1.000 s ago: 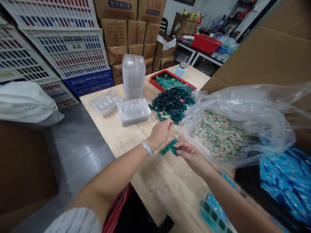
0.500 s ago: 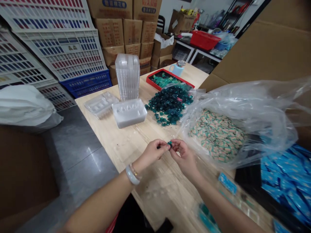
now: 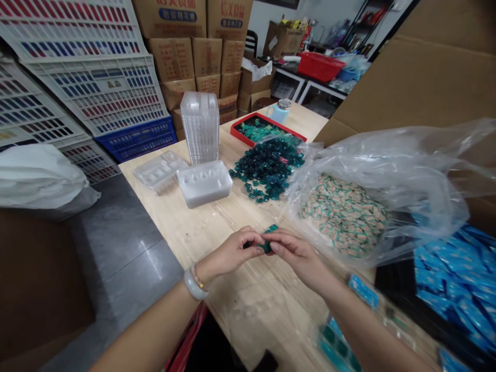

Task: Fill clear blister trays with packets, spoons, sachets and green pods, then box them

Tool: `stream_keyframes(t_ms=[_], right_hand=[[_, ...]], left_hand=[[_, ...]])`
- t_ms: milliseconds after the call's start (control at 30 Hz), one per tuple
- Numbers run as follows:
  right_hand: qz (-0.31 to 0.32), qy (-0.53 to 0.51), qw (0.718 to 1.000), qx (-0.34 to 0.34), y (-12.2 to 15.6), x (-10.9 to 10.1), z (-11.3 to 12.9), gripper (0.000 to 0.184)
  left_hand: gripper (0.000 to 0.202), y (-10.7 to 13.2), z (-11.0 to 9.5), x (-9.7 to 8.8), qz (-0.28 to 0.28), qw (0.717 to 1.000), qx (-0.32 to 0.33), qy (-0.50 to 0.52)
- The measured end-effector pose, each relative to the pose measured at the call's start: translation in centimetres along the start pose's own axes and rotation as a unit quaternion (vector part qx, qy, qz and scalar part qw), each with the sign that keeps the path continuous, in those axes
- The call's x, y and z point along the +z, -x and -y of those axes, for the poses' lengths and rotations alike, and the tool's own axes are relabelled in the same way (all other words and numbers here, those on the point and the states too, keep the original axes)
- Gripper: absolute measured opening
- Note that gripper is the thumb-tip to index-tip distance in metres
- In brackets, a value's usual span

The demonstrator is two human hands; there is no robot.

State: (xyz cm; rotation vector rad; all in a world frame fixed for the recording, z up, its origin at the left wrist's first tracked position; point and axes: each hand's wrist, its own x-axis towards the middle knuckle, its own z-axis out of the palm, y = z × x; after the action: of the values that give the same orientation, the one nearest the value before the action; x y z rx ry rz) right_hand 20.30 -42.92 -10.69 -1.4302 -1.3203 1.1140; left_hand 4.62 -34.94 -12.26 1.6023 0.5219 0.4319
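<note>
Tabletop: pale wood, running away from the wearer toward stacked cardboard boxes. Grey floor is showing on the left, with white crates standing behind it over a blue crate. Large cardboard panel is leaning in at right.

On the far half, a tall clear tray stack is standing behind a low tray stack; a dark green pile is lying right of them, in front of a red-rimmed tray. Clear bag of small wrapped pieces is sitting further right.

Left hand and right hand are meeting over the near tabletop, fingers narrow, both pinching green pieces between the fingertips. Pieces are sitting nearer the wearer than the pile. One end is poking out beyond the right fingers, pointing away and slightly right. Fingers are covering the rest; can't tell the full long axis.
</note>
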Motion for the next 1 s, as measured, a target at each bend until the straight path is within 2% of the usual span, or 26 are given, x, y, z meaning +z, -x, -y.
stream_keyframes(t_ms=[133, 200, 267, 333, 400, 467, 533, 600, 633, 700, 800, 867, 933, 1000], right_hand=[[-0.039, 0.145, 0.987, -0.054, -0.5, 0.5, 0.8, 0.010], [-0.046, 0.184, 0.979, -0.073, -0.6, 0.6, 1.3, 0.010], [-0.057, 0.181, 0.979, -0.077, -0.9, 0.7, 1.7, 0.013], [-0.076, 0.133, 0.987, -0.050, -1.2, 0.9, 1.6, 0.013], [-0.099, 0.067, 0.993, -0.012, -1.7, 1.0, 0.8, 0.013], [-0.139, 0.070, 0.988, -0.014, -2.6, 0.9, -0.5, 0.013], [-0.185, 0.177, 0.965, -0.056, -4.0, 0.0, -2.0, 0.012], [-0.208, 0.324, 0.919, -0.081, -5.8, -1.8, -3.3, 0.015], [-0.212, 0.387, 0.895, -0.069, -6.9, -2.9, -3.8, 0.017], [-0.213, 0.480, 0.851, -0.012, -9.0, -5.5, -4.3, 0.023], [-0.186, 0.555, 0.809, 0.050, -11.1, -8.5, -4.5, 0.021], [-0.155, 0.574, 0.802, 0.050, -11.1, -9.3, -4.3, 0.027], [-0.148, 0.569, 0.807, 0.054, -10.1, -8.6, -4.0, 0.027], [-0.137, 0.515, 0.845, 0.035, -8.2, -6.8, -3.6, 0.025]], left_hand=[[0.010, -0.1, -0.2, 0.1, -0.026, 0.993, 0.035, -0.112], [0.010, -0.1, -0.3, 0.2, -0.036, 0.987, 0.048, -0.146], [0.009, -0.3, -0.4, 0.2, -0.042, 0.984, 0.057, -0.164], [0.008, -0.5, -0.7, 0.2, -0.047, 0.983, 0.055, -0.167], [0.008, -0.6, -1.2, 0.3, -0.051, 0.985, 0.045, -0.158], [0.009, -0.7, -1.8, 0.4, -0.054, 0.988, 0.044, -0.139], [0.011, -0.6, -2.2, 0.6, -0.055, 0.992, 0.053, -0.105], [0.014, -0.5, -2.0, 0.8, -0.065, 0.995, 0.046, -0.054], [0.016, -0.4, -1.7, 0.8, -0.076, 0.997, 0.023, -0.018], [0.024, -0.1, -0.7, 0.6, -0.101, 0.990, -0.062, 0.081], [0.034, 0.5, 0.9, 0.0, -0.133, 0.939, -0.193, 0.254], [0.037, 1.0, 1.7, -0.2, -0.150, 0.904, -0.231, 0.327], [0.039, 1.2, 2.3, -0.2, -0.162, 0.888, -0.245, 0.355], [0.039, 1.0, 2.7, 0.1, -0.170, 0.884, -0.251, 0.356]])
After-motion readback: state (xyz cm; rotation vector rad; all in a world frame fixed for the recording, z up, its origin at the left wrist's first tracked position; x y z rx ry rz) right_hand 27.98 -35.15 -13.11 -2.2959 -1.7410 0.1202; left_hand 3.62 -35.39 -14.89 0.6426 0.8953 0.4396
